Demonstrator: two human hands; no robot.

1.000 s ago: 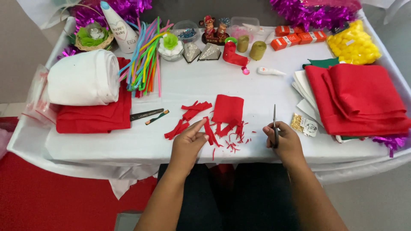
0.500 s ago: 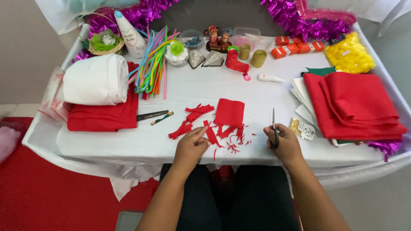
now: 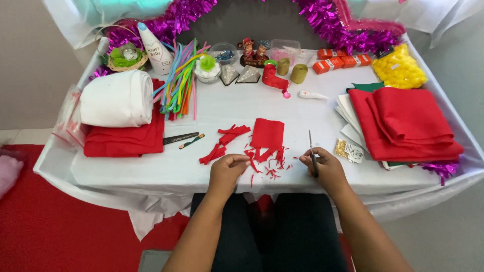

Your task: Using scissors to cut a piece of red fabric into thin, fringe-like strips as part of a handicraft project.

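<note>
Right hand (image 3: pixel 322 165) clenched around small scissors (image 3: pixel 312 153), blades pointing up and away, just right of the red felt square (image 3: pixel 267 133). Left hand (image 3: pixel 228 170) curled, fingertips pinching at a red scrap (image 3: pixel 250 162) just below that square's fringed lower edge. More red strips (image 3: pixel 222 143) left of the square, folded red fabric (image 3: pixel 408 123) well off to its right.

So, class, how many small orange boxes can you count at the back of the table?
3 orange boxes in a row at the back right: the left one, the middle one, the right one. More may hide behind the tinsel.
</note>
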